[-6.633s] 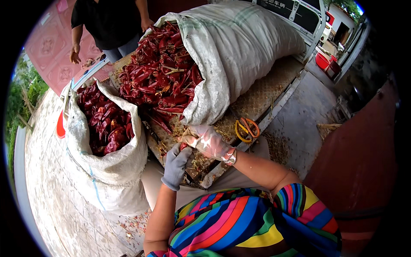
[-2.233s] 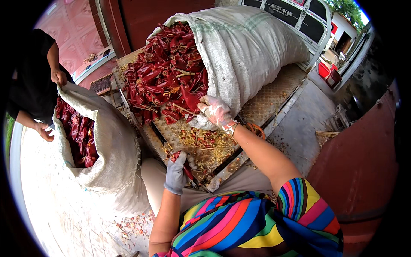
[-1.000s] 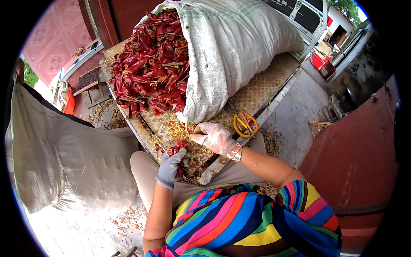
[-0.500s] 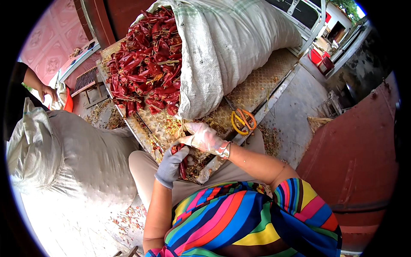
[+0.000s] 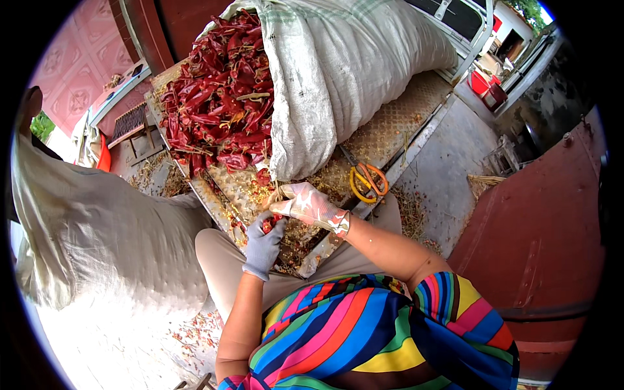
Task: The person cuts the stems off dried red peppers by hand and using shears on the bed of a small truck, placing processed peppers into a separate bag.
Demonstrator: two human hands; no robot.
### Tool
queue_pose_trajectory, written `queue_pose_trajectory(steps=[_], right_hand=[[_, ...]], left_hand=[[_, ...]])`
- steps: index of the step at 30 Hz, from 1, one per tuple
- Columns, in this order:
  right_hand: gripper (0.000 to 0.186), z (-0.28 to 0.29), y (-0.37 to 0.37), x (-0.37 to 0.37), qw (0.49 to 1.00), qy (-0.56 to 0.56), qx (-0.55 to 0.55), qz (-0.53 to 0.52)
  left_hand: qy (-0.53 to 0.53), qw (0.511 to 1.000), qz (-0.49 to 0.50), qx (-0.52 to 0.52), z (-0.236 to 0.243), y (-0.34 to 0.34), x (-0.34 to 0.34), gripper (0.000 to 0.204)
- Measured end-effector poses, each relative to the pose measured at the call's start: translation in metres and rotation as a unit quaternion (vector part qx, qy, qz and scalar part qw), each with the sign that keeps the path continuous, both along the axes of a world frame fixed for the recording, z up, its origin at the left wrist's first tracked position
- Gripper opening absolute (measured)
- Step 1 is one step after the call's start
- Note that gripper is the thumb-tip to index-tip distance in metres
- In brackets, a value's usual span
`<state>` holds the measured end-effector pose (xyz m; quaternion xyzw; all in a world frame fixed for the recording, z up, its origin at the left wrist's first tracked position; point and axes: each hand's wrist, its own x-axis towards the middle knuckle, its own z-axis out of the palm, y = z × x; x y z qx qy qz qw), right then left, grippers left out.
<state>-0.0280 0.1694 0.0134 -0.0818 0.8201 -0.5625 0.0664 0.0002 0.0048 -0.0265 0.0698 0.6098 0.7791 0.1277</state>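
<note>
My left hand (image 5: 264,246), in a grey glove, is closed around a red dried chili pepper (image 5: 270,223); part of the pepper shows between thumb and fingers. My right hand (image 5: 307,204), in a patterned pink and white glove, has its fingers pressed together just above, almost meeting the left fingertips. A bit of tan, dry stuff shows at its fingertips, too small to make out. Beyond both hands, a large heap of red dried chili peppers (image 5: 221,97) spills from the mouth of a white woven sack (image 5: 331,78) lying on its side.
Scissors with orange and yellow handles (image 5: 368,183) lie right of my hands on the metal platform (image 5: 390,123). Seeds and stem bits litter it. At left stands a big pale sack (image 5: 130,234), a person's hand (image 5: 30,104) above it. A red-brown metal panel (image 5: 526,240) rises at right.
My left hand has moved slightly up, and the dark red pepper hanging below it no longer shows. The other person's hand has shifted left, and the top of the pale sack is pulled higher.
</note>
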Motion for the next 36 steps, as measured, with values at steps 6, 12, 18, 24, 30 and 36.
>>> queue_pose_trajectory(steps=[6, 12, 18, 24, 30, 36], right_hand=[[0.019, 0.03, -0.015, 0.017, 0.99, 0.031, 0.085, -0.107], [0.016, -0.021, -0.015, 0.001, 0.977, 0.022, -0.167, -0.131], [0.02, 0.036, -0.017, 0.02, 0.923, -0.196, -0.299, -0.145], [0.024, 0.017, -0.01, 0.02, 0.847, -0.256, -0.451, -0.116], [0.028, 0.021, -0.012, 0.018, 0.789, -0.327, -0.493, -0.166], [0.029, 0.002, 0.005, 0.008, 0.783, -0.259, -0.552, -0.123]], left_hand=[[0.046, 0.997, 0.005, -0.066, 0.018, 0.004, 0.0, 0.01], [0.124, 0.978, -0.001, -0.167, 0.024, -0.001, -0.009, 0.009], [0.194, 0.968, 0.022, -0.16, 0.031, 0.003, -0.009, 0.01], [0.2, 0.964, 0.022, -0.173, 0.044, 0.003, -0.006, 0.009], [0.211, 0.965, 0.016, -0.157, 0.042, 0.002, -0.009, 0.004], [0.25, 0.959, 0.003, -0.133, 0.019, 0.006, -0.004, 0.012]])
